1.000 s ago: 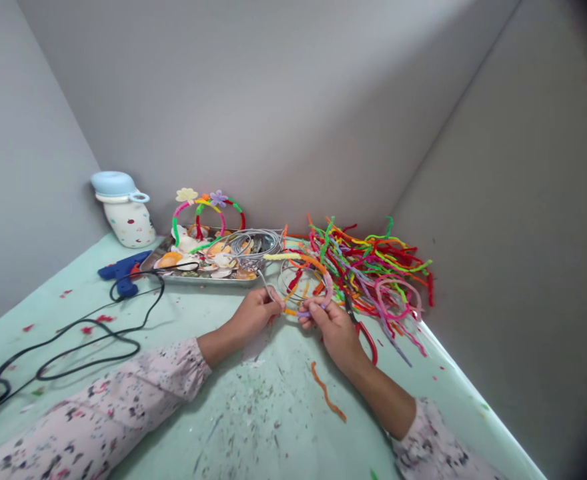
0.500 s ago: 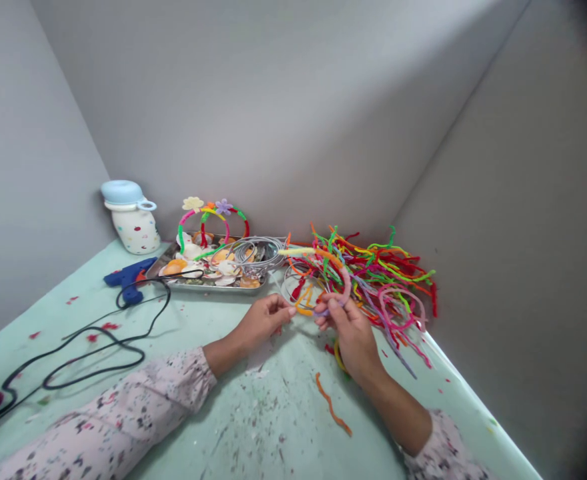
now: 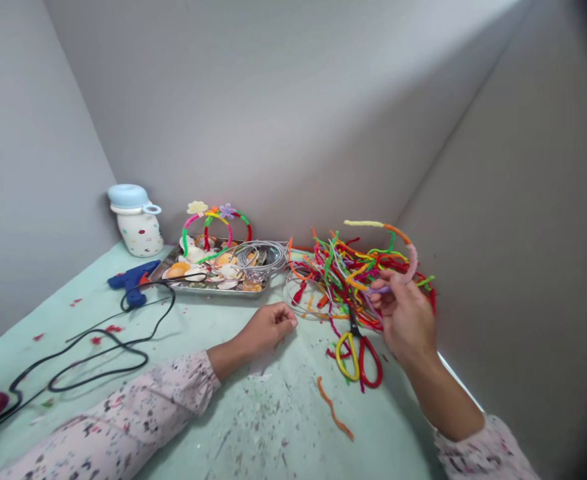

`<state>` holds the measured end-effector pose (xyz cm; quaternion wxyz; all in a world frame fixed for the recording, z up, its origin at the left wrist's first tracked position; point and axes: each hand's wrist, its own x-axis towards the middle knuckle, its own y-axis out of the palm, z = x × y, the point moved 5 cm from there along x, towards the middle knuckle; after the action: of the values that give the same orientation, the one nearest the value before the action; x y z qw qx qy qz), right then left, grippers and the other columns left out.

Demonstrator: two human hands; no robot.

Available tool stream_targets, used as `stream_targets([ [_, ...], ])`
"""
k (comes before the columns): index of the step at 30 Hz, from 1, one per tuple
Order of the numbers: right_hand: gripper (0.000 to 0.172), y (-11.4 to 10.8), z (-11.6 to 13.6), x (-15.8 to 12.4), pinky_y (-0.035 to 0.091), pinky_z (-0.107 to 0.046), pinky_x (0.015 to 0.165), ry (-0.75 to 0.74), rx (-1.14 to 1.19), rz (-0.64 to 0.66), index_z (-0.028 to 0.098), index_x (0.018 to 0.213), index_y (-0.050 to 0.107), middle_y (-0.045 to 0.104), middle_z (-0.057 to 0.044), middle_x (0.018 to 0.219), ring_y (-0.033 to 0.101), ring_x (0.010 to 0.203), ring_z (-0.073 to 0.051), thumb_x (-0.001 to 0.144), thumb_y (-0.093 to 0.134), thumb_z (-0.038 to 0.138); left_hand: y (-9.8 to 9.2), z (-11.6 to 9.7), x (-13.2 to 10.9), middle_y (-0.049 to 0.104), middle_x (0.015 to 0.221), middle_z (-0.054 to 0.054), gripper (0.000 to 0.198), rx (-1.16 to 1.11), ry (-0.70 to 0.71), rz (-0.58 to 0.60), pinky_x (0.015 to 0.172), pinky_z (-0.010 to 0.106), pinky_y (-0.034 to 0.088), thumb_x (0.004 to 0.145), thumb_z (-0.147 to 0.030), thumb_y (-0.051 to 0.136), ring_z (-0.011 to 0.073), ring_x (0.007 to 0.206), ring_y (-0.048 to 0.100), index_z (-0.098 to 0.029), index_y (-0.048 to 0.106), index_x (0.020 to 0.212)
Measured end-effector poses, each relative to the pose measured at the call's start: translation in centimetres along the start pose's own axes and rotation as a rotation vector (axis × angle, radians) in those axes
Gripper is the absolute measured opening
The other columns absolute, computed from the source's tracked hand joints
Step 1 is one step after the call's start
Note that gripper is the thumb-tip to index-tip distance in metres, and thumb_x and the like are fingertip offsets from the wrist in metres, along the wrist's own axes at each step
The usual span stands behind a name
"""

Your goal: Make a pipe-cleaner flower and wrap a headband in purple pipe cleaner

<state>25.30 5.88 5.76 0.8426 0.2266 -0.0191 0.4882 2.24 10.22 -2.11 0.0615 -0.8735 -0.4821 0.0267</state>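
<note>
My right hand [image 3: 407, 315] is lifted over the pile of coloured pipe cleaners [image 3: 361, 270] and pinches a curved wrapped band [image 3: 396, 241] that runs yellow, orange, pink and purple. My left hand [image 3: 269, 327] rests on the mint-green table [image 3: 198, 373] with its fingers curled in and nothing visible in them. A pair of scissors [image 3: 356, 357] with one yellow and one red handle lies between the two hands, just below the pile.
A metal tray [image 3: 213, 283] of shells and grey wire coils holds finished flower headbands [image 3: 216, 223]. Left of it lie a blue glue gun [image 3: 133, 277] with a black cable [image 3: 98, 343] and a white lidded jar [image 3: 136, 223]. An orange pipe cleaner scrap [image 3: 331, 407] lies near the front.
My right hand has lifted the wrapped band up and to the right, away from my left hand. My left hand let go and settled on the table. The scissors are uncovered.
</note>
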Motion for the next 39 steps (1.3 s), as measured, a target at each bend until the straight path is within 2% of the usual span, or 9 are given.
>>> stream_targets([
  [5, 0.018, -0.6, 1.4, 0.7, 0.039, -0.019, 0.048, -0.049, -0.048, -0.019, 0.019, 0.086, 0.063, 0.059, 0.002, 0.066, 0.05, 0.051, -0.007, 0.08, 0.063, 0.036, 0.1, 0.1, -0.1, 0.05, 0.061, -0.003, 0.016, 0.058, 0.006, -0.011, 0.047, 0.02, 0.031, 0.076, -0.031, 0.058, 0.0083, 0.05, 0.042, -0.015, 0.056, 0.075],
  [9, 0.022, 0.0, 2.0, 1.4, 0.039, -0.021, 0.048, -0.085, -0.146, 0.006, 0.02, 0.089, 0.064, 0.059, 0.001, 0.068, 0.05, 0.052, -0.008, 0.08, 0.062, 0.04, 0.2, 0.2, 0.0, 0.051, 0.062, -0.002, 0.013, 0.078, 0.024, -0.009, 0.049, 0.02, 0.033, 0.077, -0.029, 0.056, 0.0091, 0.052, 0.044, -0.016, 0.056, 0.075],
  [13, 0.026, 2.1, 3.0, 3.0, 0.04, -0.022, 0.05, -0.148, -0.311, 0.053, 0.02, 0.091, 0.064, 0.06, 0.0, 0.071, 0.051, 0.055, -0.009, 0.081, 0.059, 0.043, 0.1, 0.0, 0.0, 0.051, 0.061, -0.002, 0.013, 0.1, 0.025, -0.017, 0.049, 0.02, 0.033, 0.077, -0.028, 0.055, 0.0089, 0.052, 0.043, -0.015, 0.057, 0.075],
  [18, 0.025, 6.3, 3.7, 4.9, 0.044, -0.023, 0.057, -0.223, -0.526, 0.193, 0.02, 0.096, 0.062, 0.061, 0.0, 0.074, 0.054, 0.06, -0.01, 0.081, 0.058, 0.039, 0.0, 0.3, 0.1, 0.051, 0.061, -0.003, 0.014, 0.143, 0.024, -0.02, 0.052, 0.02, 0.033, 0.077, -0.028, 0.054, 0.0085, 0.054, 0.044, -0.015, 0.058, 0.076],
  [23, 0.031, 10.6, 2.1, 5.9, 0.044, -0.024, 0.058, -0.189, -0.603, 0.37, 0.015, 0.106, 0.06, 0.061, -0.001, 0.076, 0.053, 0.059, -0.011, 0.083, 0.053, 0.035, -0.1, 0.4, 0.1, 0.053, 0.064, -0.002, 0.014, 0.172, 0.051, -0.02, 0.055, 0.02, 0.034, 0.077, -0.026, 0.053, 0.0088, 0.057, 0.045, -0.014, 0.06, 0.077],
  [28, 0.034, 13.3, -0.1, 8.2, 0.046, -0.024, 0.058, -0.214, -0.663, 0.43, 0.015, 0.116, 0.055, 0.063, -0.002, 0.079, 0.056, 0.059, -0.011, 0.086, 0.047, 0.03, -0.2, -0.2, -0.1, 0.053, 0.063, -0.002, 0.014, 0.178, 0.05, -0.016, 0.054, 0.02, 0.033, 0.076, -0.024, 0.052, 0.0088, 0.057, 0.043, -0.014, 0.061, 0.077],
  [32, 0.036, 14.8, -1.7, 10.5, 0.043, -0.02, 0.051, -0.175, -0.744, 0.436, 0.016, 0.121, 0.05, 0.064, -0.002, 0.077, 0.054, 0.052, -0.009, 0.087, 0.042, 0.024, -0.3, -0.3, -0.1, 0.051, 0.061, -0.003, 0.012, 0.158, 0.043, -0.016, 0.054, 0.019, 0.032, 0.075, -0.022, 0.053, 0.0084, 0.056, 0.042, -0.013, 0.06, 0.076],
  [35, 0.031, 15.4, -2.8, 11.9, 0.042, -0.019, 0.049, -0.108, -0.913, 0.437, 0.015, 0.114, 0.055, 0.065, -0.003, 0.076, 0.052, 0.049, -0.008, 0.088, 0.038, 0.021, -0.3, -0.1, -0.1, 0.05, 0.061, -0.003, 0.012, 0.152, 0.045, -0.021, 0.053, 0.019, 0.032, 0.075, -0.022, 0.053, 0.0084, 0.056, 0.042, -0.013, 0.061, 0.076],
  [39, 0.027, 14.9, -3.1, 13.6, 0.037, -0.02, 0.048, -0.11, -1.021, 0.431, 0.013, 0.095, 0.065, 0.063, -0.003, 0.066, 0.049, 0.046, -0.009, 0.086, 0.041, 0.022, -0.4, 0.1, -0.1, 0.052, 0.062, -0.002, 0.012, 0.173, 0.055, -0.025, 0.053, 0.019, 0.032, 0.075, -0.023, 0.053, 0.0086, 0.057, 0.043, -0.013, 0.061, 0.076],
])
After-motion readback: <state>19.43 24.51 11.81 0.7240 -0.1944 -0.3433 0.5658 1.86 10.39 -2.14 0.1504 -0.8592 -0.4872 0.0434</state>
